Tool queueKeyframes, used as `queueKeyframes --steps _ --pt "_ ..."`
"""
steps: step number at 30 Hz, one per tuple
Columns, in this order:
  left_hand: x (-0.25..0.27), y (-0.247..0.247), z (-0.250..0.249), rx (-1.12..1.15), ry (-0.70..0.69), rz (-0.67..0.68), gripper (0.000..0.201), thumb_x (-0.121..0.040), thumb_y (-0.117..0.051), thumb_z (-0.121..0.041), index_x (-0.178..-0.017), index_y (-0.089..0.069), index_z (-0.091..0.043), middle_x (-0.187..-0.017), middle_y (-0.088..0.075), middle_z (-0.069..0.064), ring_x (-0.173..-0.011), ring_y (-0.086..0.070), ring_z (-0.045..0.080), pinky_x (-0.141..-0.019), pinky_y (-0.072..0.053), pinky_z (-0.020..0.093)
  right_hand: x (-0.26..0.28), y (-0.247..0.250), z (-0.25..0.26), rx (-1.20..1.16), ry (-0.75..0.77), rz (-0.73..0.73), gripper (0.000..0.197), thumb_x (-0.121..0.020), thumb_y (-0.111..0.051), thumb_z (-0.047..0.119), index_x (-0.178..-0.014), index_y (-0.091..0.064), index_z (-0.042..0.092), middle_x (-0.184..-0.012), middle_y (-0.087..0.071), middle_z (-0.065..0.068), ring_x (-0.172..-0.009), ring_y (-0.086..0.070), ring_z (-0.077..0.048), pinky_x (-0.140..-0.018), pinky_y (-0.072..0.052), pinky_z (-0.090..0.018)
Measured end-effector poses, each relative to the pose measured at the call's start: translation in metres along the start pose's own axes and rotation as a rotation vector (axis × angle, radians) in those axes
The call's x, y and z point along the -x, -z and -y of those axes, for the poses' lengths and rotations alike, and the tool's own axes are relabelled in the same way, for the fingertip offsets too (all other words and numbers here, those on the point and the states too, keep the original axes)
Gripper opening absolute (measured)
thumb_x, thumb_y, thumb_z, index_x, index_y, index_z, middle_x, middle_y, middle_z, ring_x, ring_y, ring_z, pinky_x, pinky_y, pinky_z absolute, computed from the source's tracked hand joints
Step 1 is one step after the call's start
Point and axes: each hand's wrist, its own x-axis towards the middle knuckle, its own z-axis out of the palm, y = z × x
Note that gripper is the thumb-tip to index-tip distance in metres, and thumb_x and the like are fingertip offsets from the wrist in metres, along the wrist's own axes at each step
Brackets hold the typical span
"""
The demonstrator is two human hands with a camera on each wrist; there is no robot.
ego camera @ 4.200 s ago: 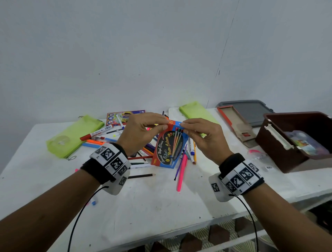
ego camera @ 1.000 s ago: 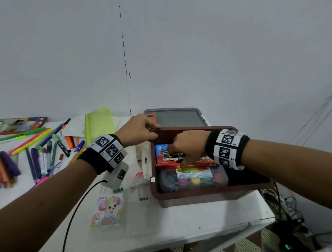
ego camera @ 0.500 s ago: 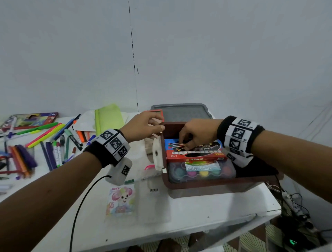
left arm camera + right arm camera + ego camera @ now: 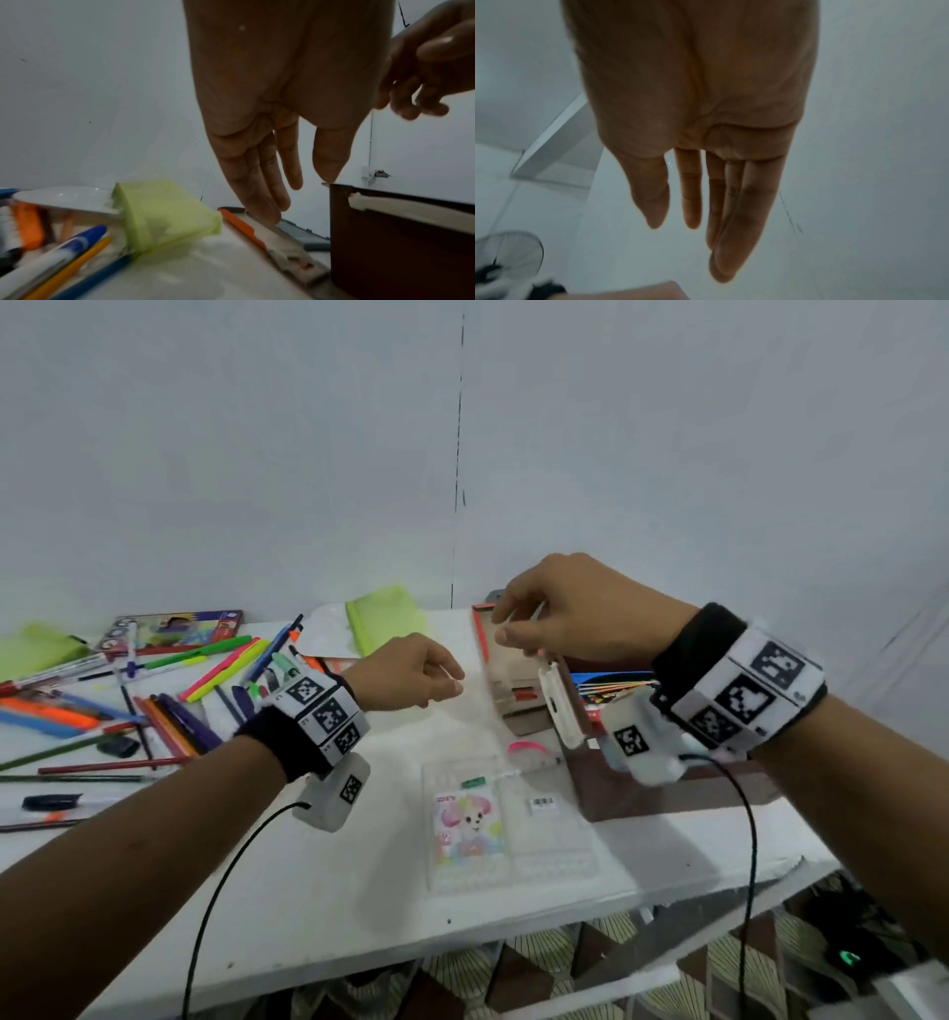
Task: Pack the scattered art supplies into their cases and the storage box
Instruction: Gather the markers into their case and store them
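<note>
The brown storage box (image 4: 667, 785) stands at the table's right end, with the blue and red pen box (image 4: 611, 684) lying inside it. My right hand (image 4: 506, 629) hovers above the box's left end, fingers relaxed, holding nothing; the right wrist view shows its fingers (image 4: 693, 203) straight and empty. My left hand (image 4: 452, 685) floats over the table left of the box, loosely curled and empty. The left wrist view has its fingers (image 4: 270, 182) hanging straight beside the box wall (image 4: 398, 243). Several loose pens and markers (image 4: 205, 670) lie scattered at the left.
A beige tray with a red edge (image 4: 506, 670) lies against the box's left side. A clear DIY packet (image 4: 467, 824) lies near the front edge, with a pink band (image 4: 526, 748) behind it. A green pouch (image 4: 385, 618) and a coloured-pencil box (image 4: 174, 629) sit at the back.
My right hand has lifted out of the storage box, leaving the pen box inside. My left hand has let go of the box rim and drawn back to the left.
</note>
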Motion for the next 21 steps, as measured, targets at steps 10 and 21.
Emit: queueKeyframes --steps 10,21 --pt "0.041 -0.041 0.049 -0.419 0.063 0.223 0.072 -0.087 -0.063 -0.050 -0.142 -0.042 -0.008 -0.137 -0.051 0.009 -0.124 -0.049 0.023 -0.096 -0.037 0.027 0.066 -0.155 0.004 0.159 -0.239 0.266 0.066 -0.082 -0.068 0.049 -0.139 -0.046 0.028 -0.136 -0.050 -0.005 -0.126 -0.047 -0.024 -0.101 -0.042 -0.042" --pt "0.052 -0.040 0.050 0.445 0.265 0.176 0.013 -0.090 -0.065 -0.008 -0.096 -0.055 -0.002 -0.077 -0.066 0.020 -0.054 -0.061 0.020 -0.059 -0.057 0.032 0.093 -0.191 0.004 0.275 -0.294 0.236 0.090 -0.074 -0.071 0.056 -0.147 -0.022 0.034 -0.156 -0.019 -0.007 -0.141 -0.020 -0.032 -0.109 -0.033 -0.049"
